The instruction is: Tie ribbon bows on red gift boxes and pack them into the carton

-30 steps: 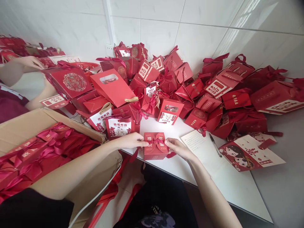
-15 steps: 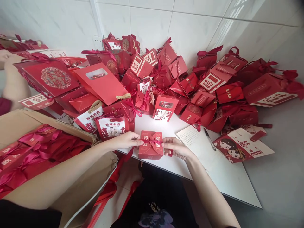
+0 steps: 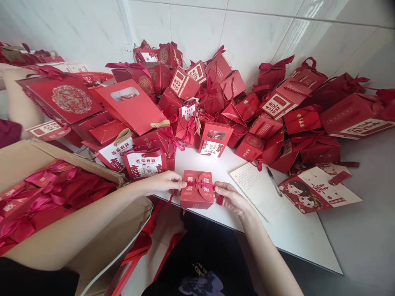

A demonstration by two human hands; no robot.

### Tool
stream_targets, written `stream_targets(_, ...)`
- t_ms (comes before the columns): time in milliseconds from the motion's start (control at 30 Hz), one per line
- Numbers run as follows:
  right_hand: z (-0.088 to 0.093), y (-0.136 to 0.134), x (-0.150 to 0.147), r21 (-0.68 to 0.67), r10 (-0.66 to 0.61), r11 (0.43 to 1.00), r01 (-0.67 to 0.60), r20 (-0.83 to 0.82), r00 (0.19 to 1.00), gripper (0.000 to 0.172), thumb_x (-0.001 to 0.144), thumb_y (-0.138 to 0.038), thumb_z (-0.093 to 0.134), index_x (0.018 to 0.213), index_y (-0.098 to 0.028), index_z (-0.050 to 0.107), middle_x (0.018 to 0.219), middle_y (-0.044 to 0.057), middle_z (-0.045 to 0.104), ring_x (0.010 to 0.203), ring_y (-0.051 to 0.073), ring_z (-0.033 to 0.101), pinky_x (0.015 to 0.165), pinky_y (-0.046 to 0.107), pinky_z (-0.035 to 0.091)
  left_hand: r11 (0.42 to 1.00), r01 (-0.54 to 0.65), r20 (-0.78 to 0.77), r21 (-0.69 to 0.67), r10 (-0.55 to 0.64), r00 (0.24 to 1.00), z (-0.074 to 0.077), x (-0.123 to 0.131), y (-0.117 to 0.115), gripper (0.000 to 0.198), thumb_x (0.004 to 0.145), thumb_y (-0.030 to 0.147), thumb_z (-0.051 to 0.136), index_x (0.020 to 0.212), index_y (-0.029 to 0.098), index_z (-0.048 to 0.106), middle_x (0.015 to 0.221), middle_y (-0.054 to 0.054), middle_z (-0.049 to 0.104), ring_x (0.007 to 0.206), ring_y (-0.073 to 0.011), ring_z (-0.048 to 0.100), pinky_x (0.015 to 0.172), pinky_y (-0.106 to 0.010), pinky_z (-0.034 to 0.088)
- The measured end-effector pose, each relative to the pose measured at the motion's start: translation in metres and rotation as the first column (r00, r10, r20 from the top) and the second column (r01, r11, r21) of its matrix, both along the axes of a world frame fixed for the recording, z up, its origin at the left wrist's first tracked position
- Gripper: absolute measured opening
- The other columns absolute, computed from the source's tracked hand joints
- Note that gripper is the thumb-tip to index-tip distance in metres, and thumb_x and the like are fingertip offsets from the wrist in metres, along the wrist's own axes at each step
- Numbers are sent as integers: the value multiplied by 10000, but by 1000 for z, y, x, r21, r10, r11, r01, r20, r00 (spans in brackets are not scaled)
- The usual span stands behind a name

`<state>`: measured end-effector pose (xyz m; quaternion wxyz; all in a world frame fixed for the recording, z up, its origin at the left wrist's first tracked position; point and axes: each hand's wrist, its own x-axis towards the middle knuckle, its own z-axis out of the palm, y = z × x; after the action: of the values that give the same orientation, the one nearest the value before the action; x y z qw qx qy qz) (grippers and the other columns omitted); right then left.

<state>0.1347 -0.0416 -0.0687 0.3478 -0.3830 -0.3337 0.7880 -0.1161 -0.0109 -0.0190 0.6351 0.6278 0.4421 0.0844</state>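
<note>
A small red gift box (image 3: 196, 196) with a red ribbon (image 3: 206, 186) across its top stands at the near edge of the white table (image 3: 296, 234). My left hand (image 3: 163, 182) pinches the ribbon at the box's left side. My right hand (image 3: 230, 197) pinches the ribbon's other end at the box's right side. Both hands are closed on the ribbon, which is stretched between them over the lid.
A big heap of red gift boxes and bags (image 3: 216, 102) fills the back of the table against the tiled wall. A cardboard carton (image 3: 40, 156) of ribboned red boxes stands at left. An open notebook (image 3: 259, 185) with a pen (image 3: 273, 180) lies to the right. Another person's arm (image 3: 18, 102) is at far left.
The ribbon's bow has been pulled out into a straighter strand across the lid. My right hand has shifted slightly down and right. The box has stayed in place.
</note>
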Motion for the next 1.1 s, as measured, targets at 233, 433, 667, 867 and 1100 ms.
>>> stream_targets(233, -8, -5, -1, 1, -39, 999, 39, -66, 997, 386, 670, -421, 747, 569, -183, 461, 522, -62, 366, 473, 67, 336, 468, 221, 318, 998, 6, -17, -58, -7, 1000, 8, 1, 0, 447, 675, 587, 629, 734, 144, 608, 742, -2, 601, 735, -155, 545, 709, -263, 396)
stream_targets(433, -3, -1, -5, 63, 41, 997, -41, 4, 999, 456, 688, -506, 703, 537, -180, 422, 507, -62, 357, 469, 65, 322, 474, 229, 268, 999, 35, -22, -18, -35, 999, 3, -2, 2, 451, 694, 598, 606, 717, 148, 586, 721, 7, 588, 729, -150, 543, 718, -262, 405)
stream_targets(667, -2, -1, 7, 210, -67, 977, 33, 157, 985, 393, 654, -486, 730, 578, -190, 483, 574, -24, 511, 553, 105, 415, 528, 240, 296, 997, 69, -65, 47, -66, 996, 0, -3, 2, 462, 699, 617, 581, 647, 161, 529, 702, 0, 590, 711, -155, 559, 684, -258, 421)
stream_targets(867, 14, 1, 22, 362, -33, 929, -82, 301, 953, 307, 734, -460, 670, 624, -189, 576, 633, -19, 528, 569, 104, 414, 550, 254, 313, 999, 47, -44, 23, -46, 998, 2, -1, 0, 418, 704, 566, 594, 624, 162, 524, 661, 9, 583, 673, -149, 548, 662, -254, 407)
stream_targets(1100, 57, 0, -7, 627, -51, 761, -166, 313, 948, 153, 806, -354, 617, 835, -235, 708, 1046, 47, 640, 971, 200, 576, 822, 333, 436, 999, 34, -5, 30, -34, 999, 14, 0, -7, 324, 775, 465, 562, 677, 165, 491, 520, 53, 462, 494, -89, 419, 546, -240, 360)
